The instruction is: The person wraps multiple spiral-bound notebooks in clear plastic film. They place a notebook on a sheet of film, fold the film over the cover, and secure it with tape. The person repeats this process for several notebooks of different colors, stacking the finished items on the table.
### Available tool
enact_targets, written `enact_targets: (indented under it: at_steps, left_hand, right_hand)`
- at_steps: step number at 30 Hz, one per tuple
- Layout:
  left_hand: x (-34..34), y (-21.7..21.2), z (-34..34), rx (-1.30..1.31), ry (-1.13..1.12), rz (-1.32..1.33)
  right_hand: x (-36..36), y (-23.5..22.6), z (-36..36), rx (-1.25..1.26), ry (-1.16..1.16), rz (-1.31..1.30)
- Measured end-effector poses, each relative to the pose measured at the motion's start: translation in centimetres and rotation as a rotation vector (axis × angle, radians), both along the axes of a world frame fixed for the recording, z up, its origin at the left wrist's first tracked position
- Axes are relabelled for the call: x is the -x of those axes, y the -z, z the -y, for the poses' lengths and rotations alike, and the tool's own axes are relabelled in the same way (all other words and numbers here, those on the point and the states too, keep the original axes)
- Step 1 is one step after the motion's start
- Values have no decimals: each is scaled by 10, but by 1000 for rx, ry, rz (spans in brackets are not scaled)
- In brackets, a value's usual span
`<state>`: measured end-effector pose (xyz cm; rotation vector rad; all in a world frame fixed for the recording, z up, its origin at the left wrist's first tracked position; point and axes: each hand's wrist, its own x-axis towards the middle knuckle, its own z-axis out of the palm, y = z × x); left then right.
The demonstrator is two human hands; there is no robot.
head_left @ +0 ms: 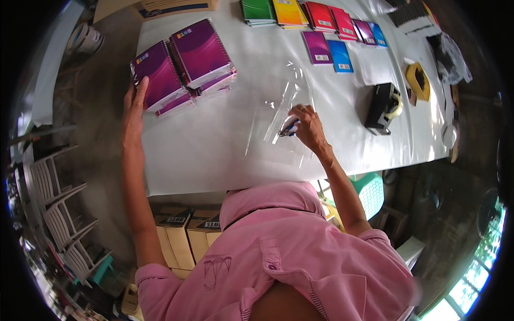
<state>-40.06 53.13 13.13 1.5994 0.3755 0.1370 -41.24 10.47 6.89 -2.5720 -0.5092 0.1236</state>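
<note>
Left hand lies flat, fingers together, against the purple notebooks. Right hand pinches small pens, half hidden, on clear film right of the notebooks.

Table, layout of items
Spiral notebook stacks far left, left hand at their near edge; clear film sheet centre under right hand; tape dispenser right; notebook row along far edge; cardboard boxes below the near edge.
</note>
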Motion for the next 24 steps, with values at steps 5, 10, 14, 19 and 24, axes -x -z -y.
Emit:
enact_targets:
  at_steps: [5,10,14,19,24]
  left_hand:
    - [-4,1,28,-829,-309,401]
    - [15,43,188,-931,346,680]
    - [24,95,283,-1065,708,531]
    - [26,123,340,-1091,881,514]
    - [10,128,411,-1258,819,549]
  right_hand:
    - [20,12,22,137,-145,184]
    - [16,-9,48,75,-137,44]
    - [27,-39,109,-348,103,48]
    - [68,4,257,-392,599,-35]
    - [79,33,341,148,703,148]
